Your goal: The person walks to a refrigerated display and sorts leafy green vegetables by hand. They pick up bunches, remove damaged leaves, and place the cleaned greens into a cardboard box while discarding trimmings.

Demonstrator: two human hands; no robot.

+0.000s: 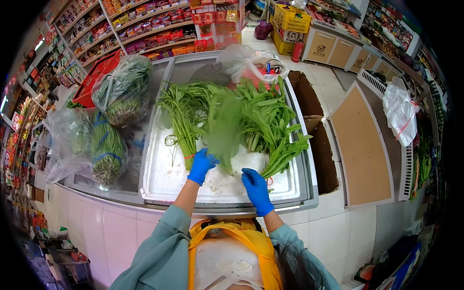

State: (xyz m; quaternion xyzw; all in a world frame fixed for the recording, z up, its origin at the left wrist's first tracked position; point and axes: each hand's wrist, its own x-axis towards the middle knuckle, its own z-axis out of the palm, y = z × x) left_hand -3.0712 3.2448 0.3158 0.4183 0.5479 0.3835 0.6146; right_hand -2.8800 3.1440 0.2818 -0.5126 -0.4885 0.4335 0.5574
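A white foam tray (223, 193) holds leafy greens in front of me. On its left lies a long-stemmed green bunch (181, 137) tied with a red band. My left hand (203, 166), in a blue glove, is beside that bunch's stem ends, fingers apart. A middle bunch of greens (224, 128) is smeared by motion, its stem end between my hands. My right hand (256, 191), also blue-gloved, is loosely bent near that end, and nothing shows in its fingers. Broad-leaved greens (268, 121) lie to the right, a red band near their stem ends.
Bagged greens (123, 89) and a bag of long green stalks (107, 150) stand left of the tray, by a red basket (99, 77). Beyond the tray lies a clear plastic bag (244, 63). Open cardboard boxes (325, 159) and a brown board (362, 150) are on the right.
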